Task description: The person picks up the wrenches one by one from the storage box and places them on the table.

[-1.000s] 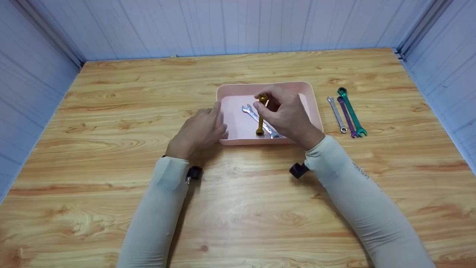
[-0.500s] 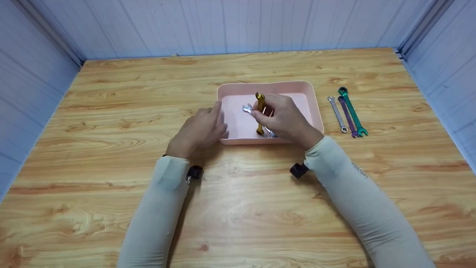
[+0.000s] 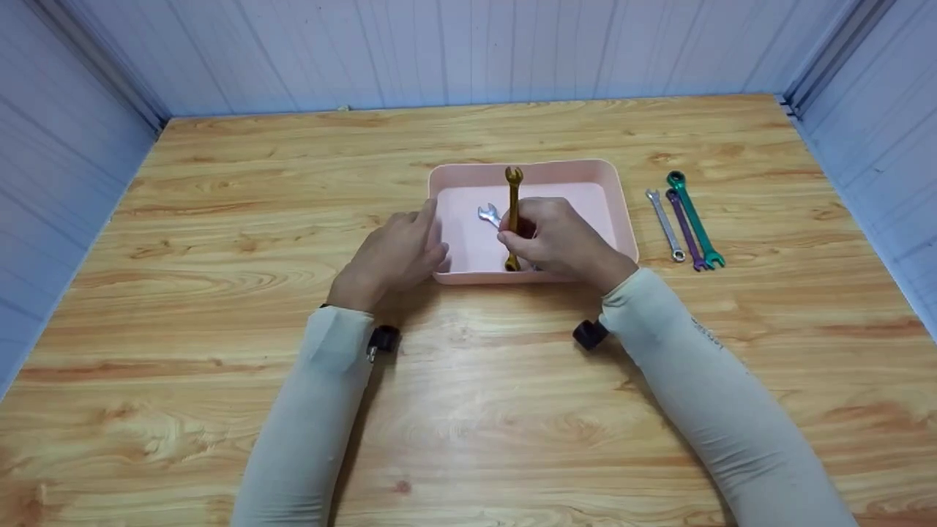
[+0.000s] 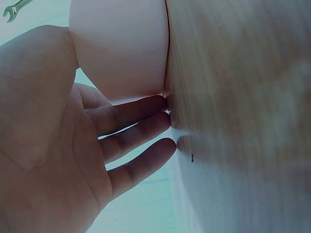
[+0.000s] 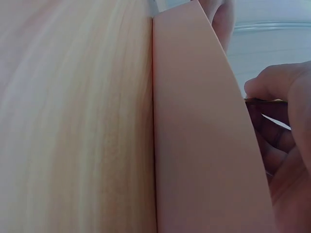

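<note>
My right hand [image 3: 562,236] pinches a gold wrench [image 3: 514,196] between thumb and fingers over a pink tray [image 3: 468,176]. The gold wrench tilts, with its open end away from me and its ring end low by the near wall. Beneath it a silver wrench [image 3: 488,214] lies in the tray, mostly hidden by the hand. My left hand [image 3: 392,252] holds the tray's left wall, thumb over the rim and fingers outside. In the left wrist view the fingertips [image 4: 163,145] touch the table. The right wrist view shows only a sliver of the gold wrench [image 5: 265,101].
Right of the tray lie a small silver wrench [image 3: 666,227], a purple wrench [image 3: 686,230] and a larger green wrench [image 3: 695,219], side by side. The wood-grain table [image 3: 468,410] is bounded by pale panels [image 3: 439,51] at the back and sides.
My right hand has shifted slightly down toward me. The gold wrench has swung so its open end points farther away and its length shows more. The left hand and tray stay in place.
</note>
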A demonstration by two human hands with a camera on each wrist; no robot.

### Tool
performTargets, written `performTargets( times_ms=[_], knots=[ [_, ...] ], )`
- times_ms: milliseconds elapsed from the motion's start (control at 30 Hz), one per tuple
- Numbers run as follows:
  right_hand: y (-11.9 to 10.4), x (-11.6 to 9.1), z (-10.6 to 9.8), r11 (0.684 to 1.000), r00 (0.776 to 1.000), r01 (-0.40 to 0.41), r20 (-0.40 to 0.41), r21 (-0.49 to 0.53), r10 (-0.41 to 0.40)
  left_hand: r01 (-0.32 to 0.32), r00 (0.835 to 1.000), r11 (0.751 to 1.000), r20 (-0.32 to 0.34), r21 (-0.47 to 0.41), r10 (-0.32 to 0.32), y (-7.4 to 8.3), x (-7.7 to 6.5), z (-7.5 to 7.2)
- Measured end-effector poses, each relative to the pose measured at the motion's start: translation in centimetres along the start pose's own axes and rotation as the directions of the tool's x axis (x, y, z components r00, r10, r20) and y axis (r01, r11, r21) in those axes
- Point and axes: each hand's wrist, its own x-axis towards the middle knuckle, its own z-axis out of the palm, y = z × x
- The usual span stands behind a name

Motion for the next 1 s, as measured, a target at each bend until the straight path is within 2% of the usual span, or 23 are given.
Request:
performTargets(
  times_ms=[300,667,1000],
  knots=[
    [0.0,0.0,0.1,0.998,0.997,0.057,-0.052,-0.029,-0.058,-0.002,1.000,1.000,-0.012,-0.010,0.001,-0.1,0.2,0.0],
    [-0.3,0.0,0.0,0.996,0.994,0.080,-0.076,-0.033,-0.083,0.000,1.000,1.000,-0.007,-0.026,-0.001,0.0,0.1,0.0],
    [-1.1,-0.4,-1.5,0.997,0.993,0.072,-0.098,0.008,-0.071,0.010,1.000,0.999,-0.002,-0.036,-0.010,-0.1,0.1,0.0]
  ],
)
